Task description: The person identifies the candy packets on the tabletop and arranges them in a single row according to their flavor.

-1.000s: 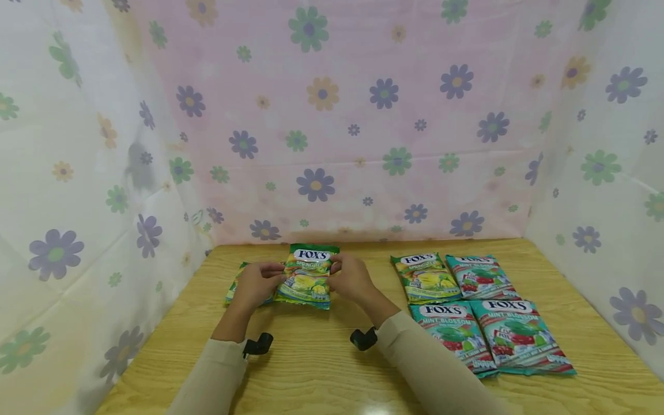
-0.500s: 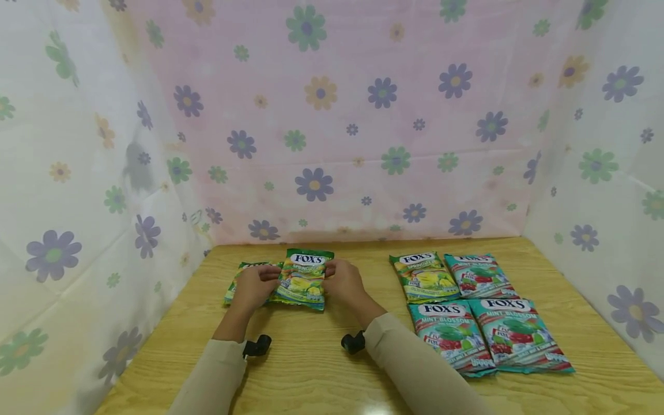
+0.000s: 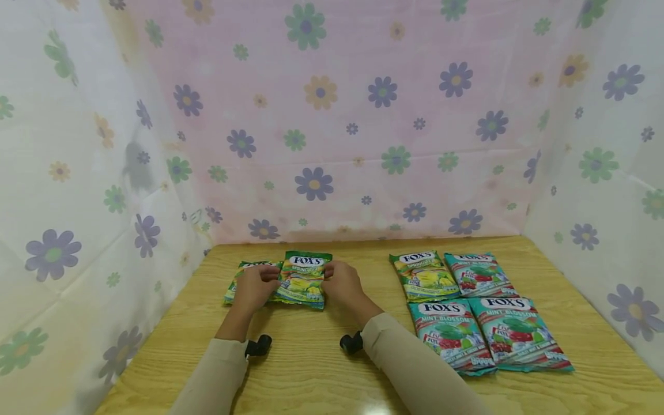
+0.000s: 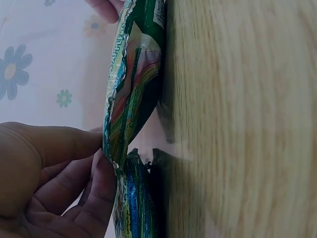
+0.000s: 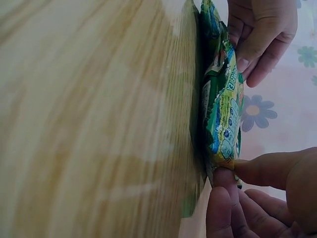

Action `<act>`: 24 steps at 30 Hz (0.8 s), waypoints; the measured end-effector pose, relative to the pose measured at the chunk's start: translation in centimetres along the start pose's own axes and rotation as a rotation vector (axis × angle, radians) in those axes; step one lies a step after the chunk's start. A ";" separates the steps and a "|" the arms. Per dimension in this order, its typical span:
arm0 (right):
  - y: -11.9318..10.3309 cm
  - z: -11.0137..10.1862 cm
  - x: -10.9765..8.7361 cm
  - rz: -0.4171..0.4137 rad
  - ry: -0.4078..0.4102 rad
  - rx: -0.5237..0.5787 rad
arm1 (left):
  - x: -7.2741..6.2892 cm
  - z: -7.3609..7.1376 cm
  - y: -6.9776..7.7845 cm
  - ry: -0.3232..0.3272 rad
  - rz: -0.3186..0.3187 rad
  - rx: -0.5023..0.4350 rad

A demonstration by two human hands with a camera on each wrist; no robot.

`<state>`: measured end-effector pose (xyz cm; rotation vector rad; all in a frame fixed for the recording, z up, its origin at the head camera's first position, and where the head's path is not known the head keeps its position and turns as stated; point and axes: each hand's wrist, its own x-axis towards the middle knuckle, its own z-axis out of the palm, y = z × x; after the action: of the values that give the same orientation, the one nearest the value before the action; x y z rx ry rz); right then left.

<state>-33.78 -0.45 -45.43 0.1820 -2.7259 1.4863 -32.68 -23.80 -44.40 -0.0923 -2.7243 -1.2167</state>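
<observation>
Green, glossy, crinkly-edged packet (image 3: 302,281) in the pinch of left hand (image 3: 256,286) and right hand (image 3: 343,283)

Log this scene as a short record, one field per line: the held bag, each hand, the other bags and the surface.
Held bag: green, FOX'S label facing up
Left hand: pinches the held bag's left edge
Right hand: pinches its right edge
Neighbouring bag: green, left of the held bag, partly hidden by the left hand
Right group, back row: green bag, teal bag
Right group, front row: left Mint Blossom bag, right Mint Blossom bag
Surface: wood-grain table
</observation>
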 end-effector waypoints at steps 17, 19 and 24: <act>0.1 0.1 0.1 0.011 -0.070 -0.090 | 0.1 0.0 -0.1 -0.019 -0.003 0.146; 0.1 0.1 0.1 0.013 -0.080 -0.094 | 0.2 0.0 -0.1 -0.026 -0.004 0.156; 0.0 0.0 0.1 0.011 -0.097 -0.104 | 0.2 0.1 -0.2 -0.044 -0.031 0.160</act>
<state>-33.86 -0.42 -45.40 0.2428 -2.8760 1.3684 -32.92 -23.82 -44.56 -0.0581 -2.8601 -1.0104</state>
